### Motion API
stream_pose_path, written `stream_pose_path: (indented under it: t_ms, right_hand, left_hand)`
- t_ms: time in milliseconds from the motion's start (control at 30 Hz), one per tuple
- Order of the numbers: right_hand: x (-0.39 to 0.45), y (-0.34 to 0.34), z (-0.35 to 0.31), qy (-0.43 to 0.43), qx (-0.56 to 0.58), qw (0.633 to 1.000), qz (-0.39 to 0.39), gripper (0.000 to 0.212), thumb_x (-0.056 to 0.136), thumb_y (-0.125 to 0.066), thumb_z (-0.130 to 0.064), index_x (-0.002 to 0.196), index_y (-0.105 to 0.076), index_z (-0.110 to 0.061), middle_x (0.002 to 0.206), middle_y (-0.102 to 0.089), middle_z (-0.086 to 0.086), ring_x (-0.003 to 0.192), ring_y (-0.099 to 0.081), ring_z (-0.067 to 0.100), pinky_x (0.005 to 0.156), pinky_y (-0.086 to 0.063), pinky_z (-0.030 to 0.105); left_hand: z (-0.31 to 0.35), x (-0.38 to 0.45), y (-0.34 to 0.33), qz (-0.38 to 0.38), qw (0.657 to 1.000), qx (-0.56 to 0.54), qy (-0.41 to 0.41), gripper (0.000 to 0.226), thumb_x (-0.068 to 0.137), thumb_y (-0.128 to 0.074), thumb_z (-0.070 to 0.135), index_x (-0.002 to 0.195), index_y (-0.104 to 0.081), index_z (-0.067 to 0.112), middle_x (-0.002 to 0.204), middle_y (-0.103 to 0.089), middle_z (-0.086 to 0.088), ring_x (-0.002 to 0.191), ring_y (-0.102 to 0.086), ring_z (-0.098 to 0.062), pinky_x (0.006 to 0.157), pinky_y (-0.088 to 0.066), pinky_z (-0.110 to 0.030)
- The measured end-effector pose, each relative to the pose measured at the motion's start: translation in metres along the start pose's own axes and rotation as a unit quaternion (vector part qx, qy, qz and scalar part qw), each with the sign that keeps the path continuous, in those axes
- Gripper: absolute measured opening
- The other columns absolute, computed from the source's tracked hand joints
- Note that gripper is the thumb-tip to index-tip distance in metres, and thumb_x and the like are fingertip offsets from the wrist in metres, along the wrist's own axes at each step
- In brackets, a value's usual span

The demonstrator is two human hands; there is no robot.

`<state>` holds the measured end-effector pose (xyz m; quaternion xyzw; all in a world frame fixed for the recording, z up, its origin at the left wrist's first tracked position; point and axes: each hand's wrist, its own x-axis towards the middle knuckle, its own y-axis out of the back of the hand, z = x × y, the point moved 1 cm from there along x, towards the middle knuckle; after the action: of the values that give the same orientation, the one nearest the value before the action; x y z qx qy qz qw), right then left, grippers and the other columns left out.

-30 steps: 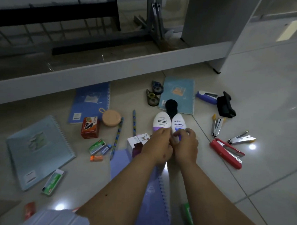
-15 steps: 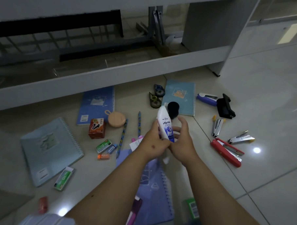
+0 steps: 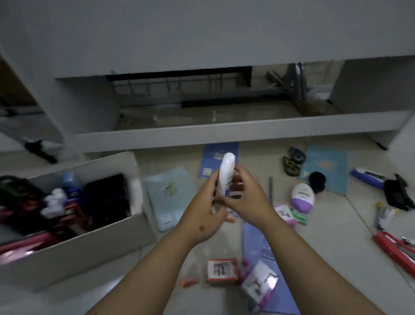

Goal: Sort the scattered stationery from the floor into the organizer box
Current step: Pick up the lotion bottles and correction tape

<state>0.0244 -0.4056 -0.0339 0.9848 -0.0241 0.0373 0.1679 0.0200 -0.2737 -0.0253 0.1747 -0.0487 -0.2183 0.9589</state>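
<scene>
A pale, glossy tiled floor (image 3: 355,237) runs beneath a grey desk frame (image 3: 202,133) at 12 o'clock. A grey organizer box (image 3: 83,254) sits at 9 o'clock, packed with dark cases, small bottles and pink items. Notebooks lie scattered: a light blue notebook (image 3: 169,196) just beside the box, a purple one (image 3: 266,252) at 6 o'clock. A red stapler (image 3: 397,256) lies at 3 o'clock. Centre frame, off the floor, both hands hold a white bottle (image 3: 226,175) upright, rounded end up, with blue print. The left hand (image 3: 209,212) grips its lower part; the right hand (image 3: 245,197) curls around its side.
</scene>
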Motion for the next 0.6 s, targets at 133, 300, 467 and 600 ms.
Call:
stream_pose_path:
  t_ms: [133, 300, 467, 600]
  right_hand:
    - [0.016, -0.06, -0.05, 0.037, -0.004, 0.997, -0.061, 0.064, 0.072, -0.079, -0.014, 0.126, -0.045, -0.019, 0.109, -0.056, -0.007, 0.093, -0.063, 0.015, 0.08, -0.056, 0.027]
    - [0.027, -0.134, -0.102, 0.077, 0.009, 0.988, -0.135, 0.079, 0.074, -0.078, -0.015, 0.136, -0.031, -0.029, 0.106, -0.049, -0.018, 0.096, -0.057, 0.003, 0.073, -0.051, 0.01]
    - [0.036, -0.207, -0.116, 0.073, -0.008, 0.981, -0.182, 0.072, 0.071, -0.08, -0.013, 0.128, -0.038, -0.026, 0.109, -0.056, 0.0, 0.098, -0.06, 0.019, 0.082, -0.055, 0.034]
    - [0.035, -0.252, -0.111, 0.067, -0.044, 0.972, -0.221, 0.065, 0.068, -0.082, -0.014, 0.121, -0.042, -0.019, 0.109, -0.059, 0.005, 0.098, -0.06, 0.02, 0.078, -0.051, 0.028]
  left_hand:
    - [-0.004, -0.036, 0.072, 0.069, 0.996, 0.055, -0.01, 0.065, 0.074, -0.046, 0.011, 0.129, -0.036, 0.045, 0.119, -0.057, 0.015, 0.11, -0.058, -0.008, 0.097, -0.049, -0.037]
    - [-0.018, -0.072, 0.162, 0.111, 0.985, 0.135, 0.011, 0.063, 0.085, -0.049, 0.004, 0.137, -0.035, 0.035, 0.131, -0.053, 0.005, 0.117, -0.053, -0.009, 0.103, -0.045, -0.037]
    - [-0.061, -0.108, 0.227, 0.164, 0.941, 0.27, 0.121, 0.054, 0.088, -0.047, 0.005, 0.138, -0.042, 0.026, 0.133, -0.055, 0.001, 0.117, -0.053, -0.02, 0.095, -0.046, -0.032]
    - [-0.093, -0.127, 0.245, 0.164, 0.901, 0.347, 0.204, 0.043, 0.084, -0.049, 0.013, 0.124, -0.055, 0.026, 0.121, -0.06, -0.006, 0.109, -0.056, -0.029, 0.086, -0.049, -0.039]
